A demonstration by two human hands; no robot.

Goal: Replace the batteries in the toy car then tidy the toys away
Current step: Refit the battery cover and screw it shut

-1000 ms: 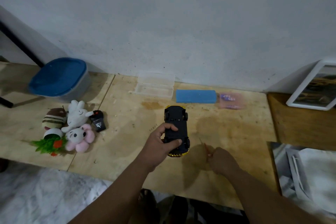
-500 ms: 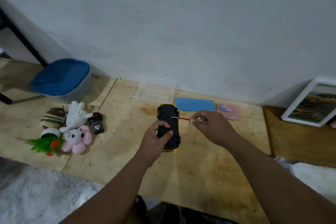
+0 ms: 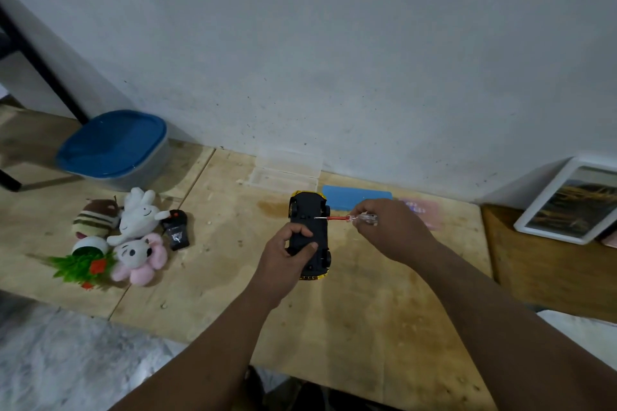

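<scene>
A yellow toy car [image 3: 310, 220] lies upside down above the wooden table [image 3: 350, 310], its black underside facing me. My left hand [image 3: 287, 253] grips the car's near half, thumb and fingers curled round it. My right hand [image 3: 384, 230] pinches a small screwdriver [image 3: 354, 218] with a clear handle and red shaft. Its tip touches the car's underside near the far end. At the left lie several toys: a white plush [image 3: 138, 215], a pink plush [image 3: 138, 259], a striped plush [image 3: 95, 218], a green plastic plant [image 3: 80, 265] and a black remote [image 3: 176, 233].
A grey tub with a blue lid [image 3: 113, 147] stands at the back left. A clear plastic case [image 3: 285, 173], a blue box [image 3: 355, 197] and a pink packet [image 3: 422, 210] lie along the wall. A white picture frame [image 3: 567, 200] leans at the right.
My right hand has come up from the table's front with the screwdriver and set its tip on the car's underside. My left hand has kept its hold on the car.
</scene>
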